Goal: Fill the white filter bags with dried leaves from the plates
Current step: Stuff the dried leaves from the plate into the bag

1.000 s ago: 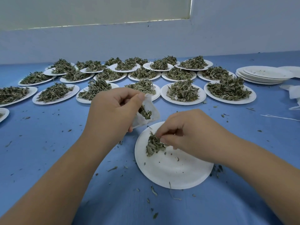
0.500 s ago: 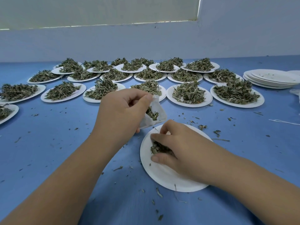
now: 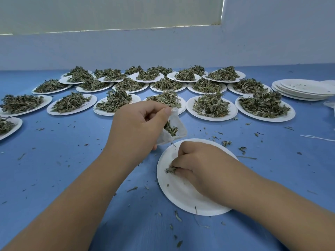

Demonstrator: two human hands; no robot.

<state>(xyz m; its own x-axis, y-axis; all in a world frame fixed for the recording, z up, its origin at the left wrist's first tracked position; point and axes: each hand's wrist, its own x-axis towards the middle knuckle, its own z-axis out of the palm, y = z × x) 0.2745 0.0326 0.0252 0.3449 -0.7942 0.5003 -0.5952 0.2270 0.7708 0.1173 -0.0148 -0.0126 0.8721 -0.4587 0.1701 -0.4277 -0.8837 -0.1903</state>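
My left hand (image 3: 137, 125) holds a white filter bag (image 3: 176, 129) by its mouth, thumb on the upper edge; dark dried leaves show inside it. The bag hangs just above the far rim of a nearly bare white paper plate (image 3: 181, 194) in front of me. My right hand (image 3: 201, 167) lies on that plate with its fingers curled round a small clump of dried leaves (image 3: 170, 169) at the fingertips. Behind, several white plates heaped with dried leaves (image 3: 211, 105) stand in rows across the blue table.
A stack of used white plates (image 3: 304, 88) sits at the far right, with a loose white string (image 3: 317, 137) and a bit of white bag material (image 3: 330, 105) at the right edge. Leaf crumbs litter the blue table (image 3: 63, 160). A pale wall closes off the back.
My right hand slid toward me across the plate, gathering the clump of leaves under its fingers. The left hand kept the bag held up in about the same place.
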